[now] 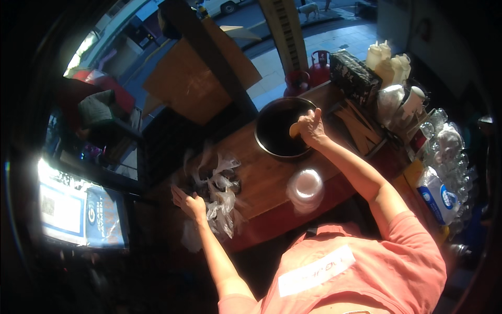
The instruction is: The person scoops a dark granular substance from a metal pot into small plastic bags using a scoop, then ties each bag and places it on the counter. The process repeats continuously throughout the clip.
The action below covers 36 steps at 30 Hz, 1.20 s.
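Observation:
My right hand (312, 127) is closed on a yellowish item (294, 130) at the right inner side of a large dark round pot (279, 103); whether that item is a sponge or a utensil cannot be told. The pot's inside is dark. On the wooden counter (251, 176), my left hand (190, 203) has its fingers spread beside a group of knotted clear plastic bags (223, 192); their contents are mostly hidden. A stack of clear plastic cups or lids (306, 186) stands near the counter's front edge, below the pot.
Wooden sticks (359, 125) lie in a tray right of the pot. Behind them are a black patterned box (355, 76) and several squeeze bottles (386, 62). Clear plastic cups (447, 145) and a blue-white packet (437, 196) are at right. Red gas cylinders (319, 68) stand beyond the counter.

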{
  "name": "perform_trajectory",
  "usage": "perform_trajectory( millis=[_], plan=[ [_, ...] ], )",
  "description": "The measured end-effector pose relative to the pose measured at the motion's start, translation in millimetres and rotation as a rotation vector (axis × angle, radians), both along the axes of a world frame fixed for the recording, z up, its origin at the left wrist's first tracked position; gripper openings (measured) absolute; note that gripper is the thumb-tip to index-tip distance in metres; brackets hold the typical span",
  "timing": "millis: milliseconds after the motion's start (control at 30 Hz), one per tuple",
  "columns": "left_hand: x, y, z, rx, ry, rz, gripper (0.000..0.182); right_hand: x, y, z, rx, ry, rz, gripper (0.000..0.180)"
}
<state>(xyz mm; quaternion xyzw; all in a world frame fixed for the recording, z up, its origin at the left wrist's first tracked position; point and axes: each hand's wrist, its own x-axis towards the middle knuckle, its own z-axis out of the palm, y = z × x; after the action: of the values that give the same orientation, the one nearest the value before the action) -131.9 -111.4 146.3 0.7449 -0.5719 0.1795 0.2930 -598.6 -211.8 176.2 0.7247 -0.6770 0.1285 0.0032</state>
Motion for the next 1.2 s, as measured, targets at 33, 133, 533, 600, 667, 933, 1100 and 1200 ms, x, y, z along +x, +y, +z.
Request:
perform_trajectory(
  millis=[33, 133, 533, 600, 667, 933, 1100, 1200],
  plan=[
    [-12, 2, 10, -0.082, -0.042, -0.064, 0.087, 1, 2, -2, 0.012, -0.023, 0.04, 0.014],
    [-45, 5, 38, -0.108, -0.004, -0.181, 0.081, -1, 2, -6, 0.095, -0.078, -0.071, 0.015],
    [-143, 16, 67, 0.021, 0.309, -0.443, 0.073, -50, 30, 27, 0.285, -0.834, -0.211, 0.022],
    [-156, 14, 65, 0.04, 0.345, -0.485, 0.073, -52, 40, 30, 0.273, -0.791, -0.214, 0.024],
    [-166, 12, 63, 0.063, 0.36, -0.509, 0.072, -53, 51, 32, 0.273, -0.768, -0.214, 0.027],
    [-190, 13, 45, 0.115, 0.368, -0.562, 0.062, -52, 98, 33, 0.182, -0.697, -0.075, 0.024],
    [-192, 16, 29, 0.151, 0.319, -0.585, 0.055, -41, 120, 35, -0.057, -0.521, 0.075, 0.01],
    [-194, 20, 25, 0.167, 0.35, -0.6, 0.053, -34, 126, 38, -0.224, -0.461, 0.14, 0.007]
  ],
)
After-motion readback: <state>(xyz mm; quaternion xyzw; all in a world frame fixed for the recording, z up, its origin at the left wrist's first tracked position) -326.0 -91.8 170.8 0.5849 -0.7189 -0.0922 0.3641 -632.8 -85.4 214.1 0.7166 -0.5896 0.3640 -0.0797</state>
